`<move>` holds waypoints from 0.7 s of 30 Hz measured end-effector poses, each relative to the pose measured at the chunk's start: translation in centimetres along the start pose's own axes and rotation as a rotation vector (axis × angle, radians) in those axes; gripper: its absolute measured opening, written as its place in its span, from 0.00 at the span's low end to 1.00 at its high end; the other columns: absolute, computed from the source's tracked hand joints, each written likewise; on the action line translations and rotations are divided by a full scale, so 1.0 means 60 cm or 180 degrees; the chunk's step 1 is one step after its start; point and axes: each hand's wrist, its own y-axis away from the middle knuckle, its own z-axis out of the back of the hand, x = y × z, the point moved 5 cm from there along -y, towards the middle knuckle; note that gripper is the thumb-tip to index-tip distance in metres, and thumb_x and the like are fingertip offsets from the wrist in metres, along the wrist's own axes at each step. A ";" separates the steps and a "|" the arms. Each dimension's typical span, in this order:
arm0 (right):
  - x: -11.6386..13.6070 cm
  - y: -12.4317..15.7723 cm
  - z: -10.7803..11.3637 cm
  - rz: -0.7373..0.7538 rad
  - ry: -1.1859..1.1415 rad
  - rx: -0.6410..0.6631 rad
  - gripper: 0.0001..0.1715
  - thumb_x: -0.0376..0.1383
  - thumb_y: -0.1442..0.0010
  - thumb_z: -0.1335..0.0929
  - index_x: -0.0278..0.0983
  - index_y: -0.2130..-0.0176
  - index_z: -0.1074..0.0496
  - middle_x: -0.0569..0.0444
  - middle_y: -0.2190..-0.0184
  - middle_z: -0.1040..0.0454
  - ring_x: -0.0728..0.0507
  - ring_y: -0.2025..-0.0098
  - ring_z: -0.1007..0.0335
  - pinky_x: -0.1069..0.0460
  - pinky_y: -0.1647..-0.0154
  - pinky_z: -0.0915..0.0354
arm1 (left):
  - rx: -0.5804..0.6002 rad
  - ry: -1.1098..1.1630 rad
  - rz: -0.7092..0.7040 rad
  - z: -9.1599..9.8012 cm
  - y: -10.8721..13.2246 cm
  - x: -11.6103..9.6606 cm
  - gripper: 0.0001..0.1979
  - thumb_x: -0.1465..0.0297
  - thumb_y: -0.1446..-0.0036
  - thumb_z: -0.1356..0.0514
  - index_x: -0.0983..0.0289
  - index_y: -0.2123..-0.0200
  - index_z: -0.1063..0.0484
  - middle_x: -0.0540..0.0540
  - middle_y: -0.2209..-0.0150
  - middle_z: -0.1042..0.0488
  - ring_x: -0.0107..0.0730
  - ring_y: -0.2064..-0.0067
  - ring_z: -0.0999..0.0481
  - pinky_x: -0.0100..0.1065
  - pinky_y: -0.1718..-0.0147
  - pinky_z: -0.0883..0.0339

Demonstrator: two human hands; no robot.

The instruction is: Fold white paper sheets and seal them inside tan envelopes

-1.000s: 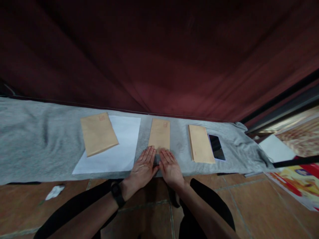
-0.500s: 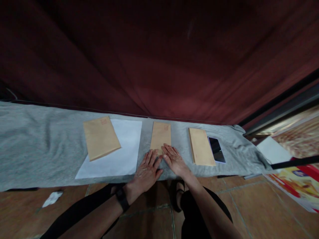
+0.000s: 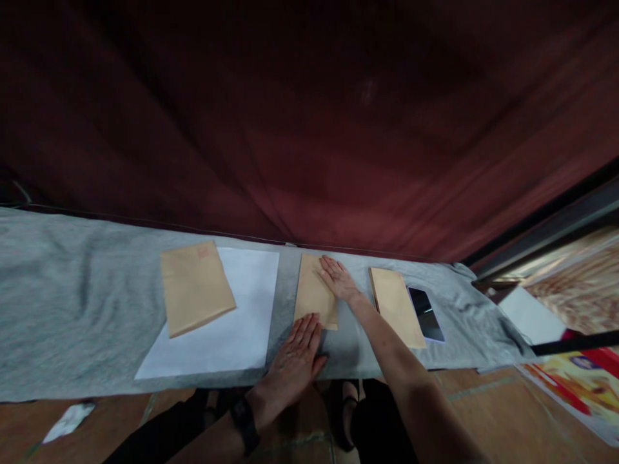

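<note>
A brown paper envelope point(image 3: 312, 293) lies in front of me on the grey cloth. My left hand point(image 3: 297, 351) rests flat with its fingertips on the envelope's near end, fingers stretched out. On the far right corner of the same envelope lies my right hand point(image 3: 337, 277), also flat, covering the red stamp printed there. To the left, another brown envelope point(image 3: 197, 290) sits on white paper point(image 3: 249, 309). Right of my hands is a stack of brown envelopes point(image 3: 396, 306), with a dark-screened phone point(image 3: 426, 314) beside it.
Grey cloth point(image 3: 43, 303) covers the long narrow surface. A dark red curtain point(image 3: 290, 129) hangs behind it. On the tiled floor are a crumpled white scrap point(image 3: 68, 422) and a colourful printed box point(image 3: 580, 386) at the right.
My right hand has slid away from me along the envelope, from its near end to its far right corner. My left hand stays at the near end. The view has tilted slightly upward.
</note>
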 end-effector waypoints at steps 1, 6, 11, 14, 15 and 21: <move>-0.003 -0.012 0.001 0.0009 0.0025 -0.0018 0.33 0.45 0.25 0.51 0.40 0.27 0.54 0.50 0.27 0.52 0.45 0.26 0.59 0.42 0.27 0.58 | 0.0010 0.0019 0.0019 -0.001 0.000 0.000 0.31 0.61 0.35 0.44 0.70 0.34 0.43 0.69 0.30 0.44 0.49 0.29 0.45 0.49 0.34 0.43; -0.001 -0.052 0.001 0.0209 0.0080 -0.0030 0.34 0.48 0.26 0.49 0.37 0.28 0.51 0.47 0.27 0.53 0.42 0.25 0.60 0.39 0.27 0.61 | 0.0090 0.0160 0.0107 -0.005 0.000 -0.002 0.32 0.63 0.37 0.42 0.66 0.32 0.45 0.67 0.29 0.47 0.48 0.28 0.48 0.51 0.33 0.46; 0.040 -0.058 -0.006 0.0570 -0.0008 0.0185 0.35 0.49 0.26 0.49 0.36 0.27 0.54 0.50 0.26 0.55 0.42 0.25 0.62 0.40 0.26 0.65 | 0.0151 0.0172 0.0121 -0.009 -0.004 -0.001 0.34 0.62 0.37 0.43 0.64 0.31 0.47 0.66 0.28 0.49 0.49 0.28 0.50 0.52 0.32 0.49; 0.074 -0.045 -0.011 0.0790 -0.0103 0.0329 0.35 0.49 0.26 0.49 0.39 0.27 0.54 0.52 0.26 0.55 0.42 0.25 0.63 0.40 0.26 0.66 | 0.0154 0.0123 0.0102 -0.011 -0.006 0.000 0.34 0.60 0.35 0.45 0.65 0.30 0.48 0.66 0.28 0.48 0.48 0.27 0.50 0.51 0.31 0.51; 0.085 -0.038 -0.011 0.0868 -0.0147 0.0372 0.34 0.49 0.26 0.50 0.39 0.27 0.53 0.52 0.26 0.55 0.42 0.25 0.63 0.40 0.25 0.66 | 0.0154 0.0100 0.0088 -0.012 -0.007 0.000 0.34 0.59 0.35 0.45 0.66 0.30 0.48 0.66 0.28 0.48 0.48 0.27 0.50 0.51 0.31 0.51; 0.127 0.022 -0.011 0.1096 -0.0352 0.0691 0.35 0.48 0.25 0.49 0.34 0.28 0.55 0.48 0.26 0.57 0.44 0.25 0.66 0.41 0.25 0.68 | 0.0097 -0.0030 0.0074 -0.009 -0.008 0.001 0.34 0.54 0.33 0.48 0.67 0.31 0.46 0.67 0.30 0.44 0.48 0.29 0.45 0.50 0.33 0.49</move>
